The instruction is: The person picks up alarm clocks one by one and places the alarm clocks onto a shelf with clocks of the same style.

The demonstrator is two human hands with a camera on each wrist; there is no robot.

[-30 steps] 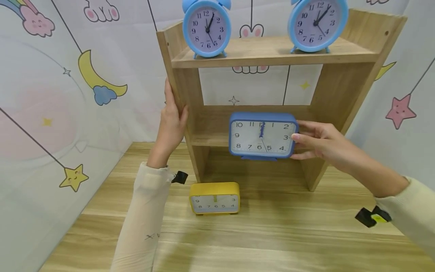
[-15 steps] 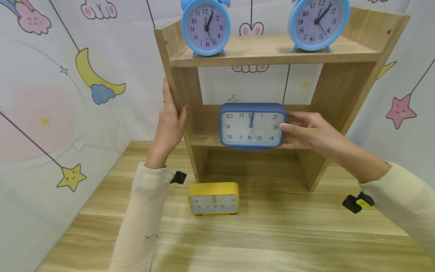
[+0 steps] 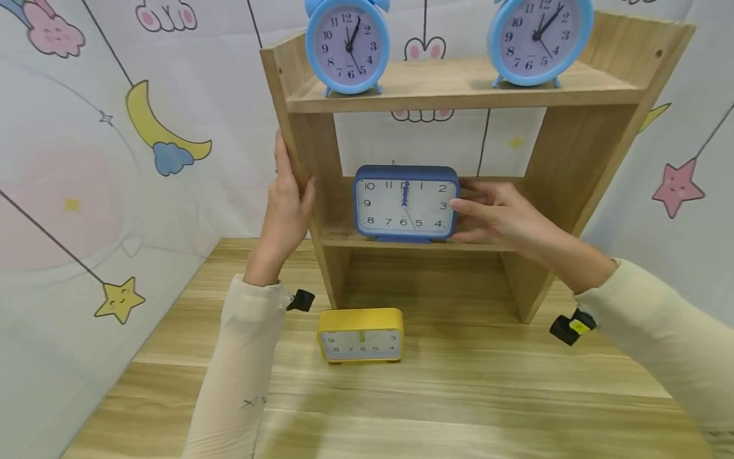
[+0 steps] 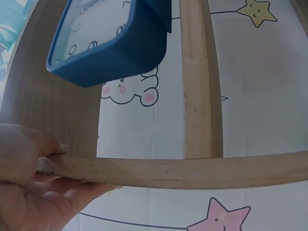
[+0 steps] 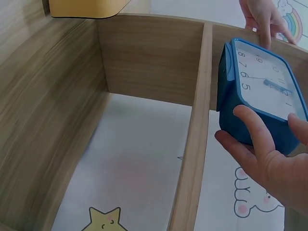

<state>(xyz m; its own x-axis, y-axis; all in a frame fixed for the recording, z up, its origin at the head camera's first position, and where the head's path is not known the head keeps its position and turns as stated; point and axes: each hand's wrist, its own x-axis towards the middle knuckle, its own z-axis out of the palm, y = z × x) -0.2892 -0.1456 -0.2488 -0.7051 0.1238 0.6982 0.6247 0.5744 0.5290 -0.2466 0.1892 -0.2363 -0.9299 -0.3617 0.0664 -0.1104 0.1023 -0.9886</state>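
Note:
My right hand [image 3: 496, 207] grips a blue rectangular alarm clock [image 3: 405, 203] by its right end, thumb at the face's edge. The clock is upright with its white dial toward me, at the front of the wooden shelf unit's [image 3: 344, 243] middle board. In the right wrist view the fingers [image 5: 260, 134] support the clock's [image 5: 262, 86] side. My left hand [image 3: 287, 207] holds the unit's left side panel, thumb inside and fingers outside, as the left wrist view shows around the panel edge [image 4: 144, 172].
A yellow rectangular clock [image 3: 361, 336] stands on the wood-grain table [image 3: 436, 408], before the unit's lower left. Two light-blue round alarm clocks, a left one [image 3: 348, 48] and a right one [image 3: 539, 43], stand on the top board. A cartoon-printed backdrop [image 3: 241, 121] surrounds the unit.
My right hand has carried the blue clock leftward and up, from in front of the unit to the middle board's front edge. The left hand stays on the side panel.

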